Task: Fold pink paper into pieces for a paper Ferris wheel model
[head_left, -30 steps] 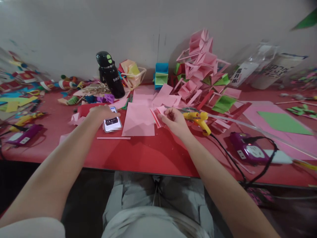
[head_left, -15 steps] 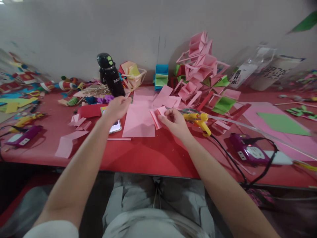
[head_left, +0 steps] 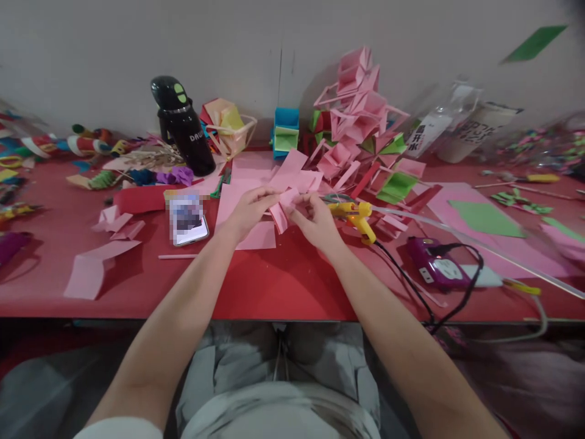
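Observation:
A small folded piece of pink paper is held up between my hands, over the table's middle. My left hand has its fingers closed at the paper's left edge. My right hand pinches its right side between thumb and fingers. Flat pink sheets lie on the table below and behind. A yellow glue gun rests just to the right of my right hand. Left of my left hand is a phone with a lit screen.
A black bottle and a pile of pink paper lanterns stand at the back. On the right are a purple power strip with a cable, and a green sheet. Pink paper scraps lie at the left.
My left hand has come down and right from near the bottle to the folded pink paper. My right hand keeps hold of it. The whole view has shifted slightly to the right.

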The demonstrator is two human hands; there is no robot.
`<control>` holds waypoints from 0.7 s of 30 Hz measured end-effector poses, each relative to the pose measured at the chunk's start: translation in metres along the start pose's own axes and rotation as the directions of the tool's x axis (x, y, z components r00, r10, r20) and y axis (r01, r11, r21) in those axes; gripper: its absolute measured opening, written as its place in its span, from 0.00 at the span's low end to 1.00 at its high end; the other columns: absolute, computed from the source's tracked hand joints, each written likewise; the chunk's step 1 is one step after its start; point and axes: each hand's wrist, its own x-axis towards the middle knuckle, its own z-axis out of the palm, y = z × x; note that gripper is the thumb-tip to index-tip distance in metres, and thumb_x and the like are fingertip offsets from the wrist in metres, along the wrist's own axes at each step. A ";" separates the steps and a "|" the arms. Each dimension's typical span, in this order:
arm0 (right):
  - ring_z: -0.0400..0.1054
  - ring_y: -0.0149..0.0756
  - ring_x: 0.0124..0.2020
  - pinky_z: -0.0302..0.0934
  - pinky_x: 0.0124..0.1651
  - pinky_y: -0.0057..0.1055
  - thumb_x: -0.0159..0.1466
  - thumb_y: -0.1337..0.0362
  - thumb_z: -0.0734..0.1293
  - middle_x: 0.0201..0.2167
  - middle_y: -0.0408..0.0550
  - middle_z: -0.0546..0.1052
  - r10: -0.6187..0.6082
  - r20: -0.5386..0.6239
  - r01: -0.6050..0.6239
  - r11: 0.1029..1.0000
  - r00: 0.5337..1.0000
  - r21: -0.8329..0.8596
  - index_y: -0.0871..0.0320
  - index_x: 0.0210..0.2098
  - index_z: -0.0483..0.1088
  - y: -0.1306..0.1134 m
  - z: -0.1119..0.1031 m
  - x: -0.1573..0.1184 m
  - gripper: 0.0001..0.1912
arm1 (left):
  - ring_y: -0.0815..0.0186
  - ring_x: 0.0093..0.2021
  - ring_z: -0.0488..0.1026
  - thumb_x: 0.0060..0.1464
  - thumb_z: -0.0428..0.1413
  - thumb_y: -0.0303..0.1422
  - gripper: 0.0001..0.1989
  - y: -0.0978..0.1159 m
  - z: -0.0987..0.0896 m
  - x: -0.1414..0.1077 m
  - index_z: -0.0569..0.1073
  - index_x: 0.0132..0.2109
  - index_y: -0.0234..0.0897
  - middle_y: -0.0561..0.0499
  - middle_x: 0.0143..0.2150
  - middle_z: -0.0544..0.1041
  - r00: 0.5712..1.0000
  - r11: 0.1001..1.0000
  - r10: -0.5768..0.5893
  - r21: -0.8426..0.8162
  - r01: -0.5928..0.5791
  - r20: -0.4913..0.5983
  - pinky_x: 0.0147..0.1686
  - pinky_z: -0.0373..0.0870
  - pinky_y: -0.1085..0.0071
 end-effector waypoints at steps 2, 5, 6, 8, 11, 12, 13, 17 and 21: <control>0.69 0.37 0.38 0.64 0.45 0.38 0.63 0.57 0.67 0.41 0.49 0.76 -0.023 0.016 0.023 1.000 1.000 -0.007 0.55 0.41 0.69 0.002 0.000 0.000 0.11 | 0.65 0.36 0.73 0.52 0.62 0.35 0.12 -0.001 0.000 -0.003 0.77 0.43 0.34 0.49 0.37 0.75 1.000 0.999 -0.003 -0.055 0.004 0.016 0.39 0.75 0.66; 0.70 0.38 0.41 0.64 0.47 0.39 0.62 0.58 0.69 0.42 0.49 0.77 -0.045 0.014 0.045 0.998 0.999 -0.043 0.55 0.42 0.68 0.002 -0.001 -0.001 0.11 | 0.66 0.39 0.74 0.47 0.62 0.29 0.18 -0.001 0.002 -0.007 0.76 0.47 0.34 0.46 0.46 0.77 1.000 0.995 -0.015 -0.098 0.016 0.013 0.41 0.74 0.67; 0.70 0.38 0.42 0.64 0.48 0.39 0.61 0.58 0.70 0.42 0.48 0.76 -0.051 0.013 0.052 0.997 0.999 -0.056 0.55 0.42 0.68 0.002 -0.001 -0.001 0.12 | 0.67 0.39 0.74 0.44 0.62 0.26 0.20 -0.001 0.003 -0.009 0.76 0.48 0.34 0.45 0.49 0.76 1.000 0.995 -0.016 -0.098 0.016 0.003 0.40 0.73 0.68; 0.69 0.39 0.43 0.63 0.50 0.39 0.59 0.58 0.72 0.42 0.47 0.76 -0.058 0.013 0.059 0.996 0.998 -0.074 0.54 0.42 0.68 0.002 -0.001 -0.002 0.15 | 0.70 0.37 0.73 0.39 0.61 0.22 0.24 0.000 0.003 -0.011 0.76 0.49 0.34 0.45 0.54 0.75 1.000 0.996 -0.012 -0.088 0.010 -0.016 0.39 0.72 0.70; 0.68 0.39 0.44 0.62 0.51 0.39 0.57 0.58 0.73 0.43 0.47 0.75 -0.043 0.011 0.043 0.995 0.999 -0.090 0.54 0.42 0.67 0.001 -0.001 -0.002 0.17 | 0.69 0.36 0.73 0.36 0.60 0.21 0.28 0.000 0.004 -0.013 0.76 0.50 0.35 0.46 0.53 0.76 1.000 0.995 -0.009 -0.103 0.008 -0.009 0.39 0.72 0.70; 0.68 0.39 0.44 0.62 0.50 0.39 0.57 0.58 0.73 0.43 0.47 0.75 -0.032 0.004 0.032 0.995 0.999 -0.090 0.54 0.42 0.66 0.000 -0.001 -0.002 0.17 | 0.67 0.38 0.74 0.37 0.60 0.21 0.29 0.000 0.004 -0.013 0.75 0.51 0.35 0.45 0.52 0.77 1.000 0.993 -0.010 -0.117 0.012 0.013 0.41 0.73 0.68; 0.67 0.39 0.44 0.62 0.51 0.40 0.57 0.57 0.73 0.43 0.47 0.74 -0.020 -0.003 0.020 0.996 1.000 -0.086 0.53 0.42 0.66 0.000 -0.001 -0.002 0.17 | 0.65 0.41 0.76 0.37 0.60 0.22 0.30 0.000 0.003 -0.014 0.75 0.53 0.35 0.45 0.51 0.77 0.999 0.992 -0.008 -0.128 0.013 0.038 0.43 0.73 0.67; 0.67 0.38 0.44 0.62 0.50 0.39 0.57 0.56 0.73 0.42 0.47 0.73 0.025 -0.029 -0.026 0.999 0.999 -0.033 0.53 0.41 0.65 0.000 -0.001 0.000 0.17 | 0.56 0.52 0.75 0.41 0.60 0.25 0.29 -0.001 0.003 -0.014 0.74 0.55 0.35 0.42 0.54 0.77 0.992 0.992 0.040 -0.127 -0.024 0.124 0.52 0.72 0.59; 0.67 0.36 0.38 0.64 0.43 0.37 0.57 0.55 0.72 0.40 0.47 0.73 0.039 -0.038 -0.038 0.999 0.999 0.038 0.53 0.41 0.64 0.004 0.001 0.000 0.17 | 0.53 0.56 0.74 0.42 0.63 0.25 0.28 -0.002 0.002 -0.014 0.75 0.54 0.35 0.40 0.57 0.76 0.986 0.987 0.077 -0.151 -0.055 0.146 0.56 0.71 0.55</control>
